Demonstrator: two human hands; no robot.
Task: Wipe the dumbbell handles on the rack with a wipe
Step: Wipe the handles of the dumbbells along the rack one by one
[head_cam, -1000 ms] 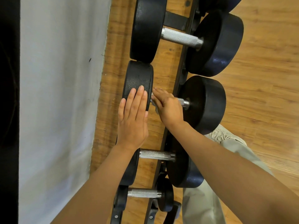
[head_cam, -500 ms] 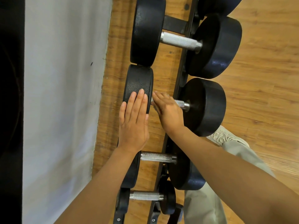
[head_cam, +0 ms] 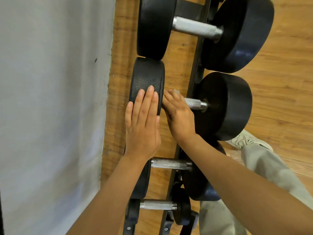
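Note:
Several black dumbbells lie across a dark rack (head_cam: 194,68) seen from above. My left hand (head_cam: 142,122) rests flat on the left weight head (head_cam: 147,77) of the second dumbbell. My right hand (head_cam: 179,116) wraps over that dumbbell's knurled handle (head_cam: 194,103) at its left end. A pale wipe (head_cam: 176,91) peeks out past its fingertips; the rest is hidden under the hand. The right part of the handle shows bare metal.
A bigger dumbbell's handle (head_cam: 196,28) lies above, and two smaller handles (head_cam: 169,163) (head_cam: 157,204) lie below, under my forearms. A grey wall (head_cam: 50,99) runs along the left. My trouser leg and shoe (head_cam: 245,139) stand on the wooden floor at the right.
My right hand has slid slightly left along the handle, baring a bit more metal at the right, and the wipe's edge now shows. The left hand stays on the weight head.

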